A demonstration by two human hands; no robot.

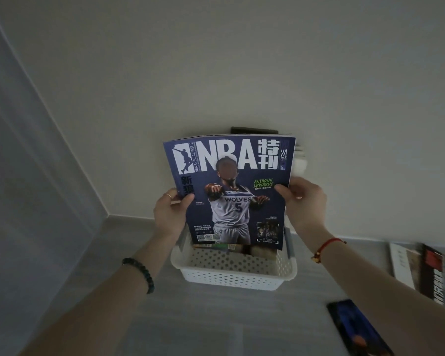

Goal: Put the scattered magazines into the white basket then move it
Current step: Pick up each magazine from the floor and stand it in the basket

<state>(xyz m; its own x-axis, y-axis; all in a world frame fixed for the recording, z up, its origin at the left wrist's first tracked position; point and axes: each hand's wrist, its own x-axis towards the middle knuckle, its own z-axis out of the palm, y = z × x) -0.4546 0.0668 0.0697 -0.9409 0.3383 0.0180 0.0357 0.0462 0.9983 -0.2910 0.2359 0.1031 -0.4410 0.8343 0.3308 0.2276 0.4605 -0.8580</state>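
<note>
My left hand pinches the magazine's left edge, thumb on the cover; my right hand clamps the right edge. It stands upright over the basket. Light, floppy, glossy, I reckon, so gripping both edges midway stops sagging.

Both arms reach forward, left grip and right grip closed.
</note>
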